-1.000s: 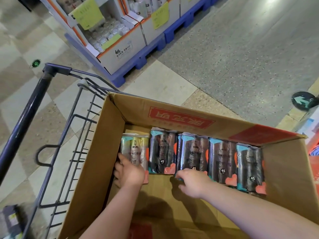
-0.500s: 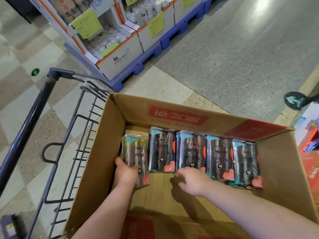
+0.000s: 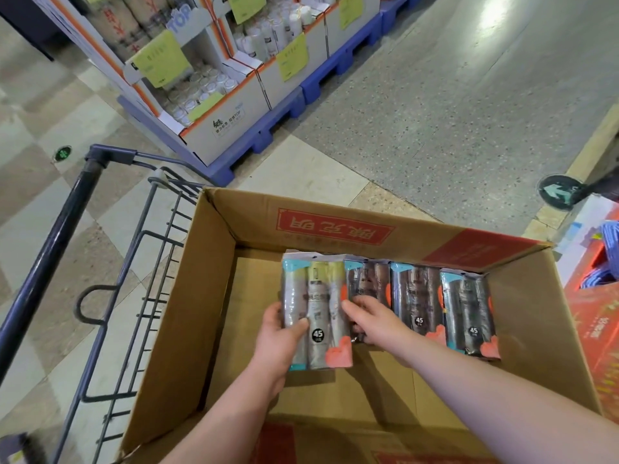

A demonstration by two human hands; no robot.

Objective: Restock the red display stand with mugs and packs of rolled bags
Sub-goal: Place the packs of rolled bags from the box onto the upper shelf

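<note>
Packs of rolled bags (image 3: pixel 415 296) are stood in a row along the far wall of a cardboard box (image 3: pixel 207 296), each marked "45" in a black circle. The leftmost pack (image 3: pixel 318 306) is gripped by the left hand (image 3: pixel 278 343) — thumb across its front — and held forward of the row. The second pack (image 3: pixel 368 279) is clasped by the curled fingers of the right hand (image 3: pixel 375 323). A red label (image 3: pixel 335 229) of upside-down Chinese characters is printed on the box; "TOP" is read on a display (image 3: pixel 181 18) beyond.

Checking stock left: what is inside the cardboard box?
Four packs of rolled bags: the left hand grips one, the right hand touches the next. Anything behind the gripped pack is covered.
</note>
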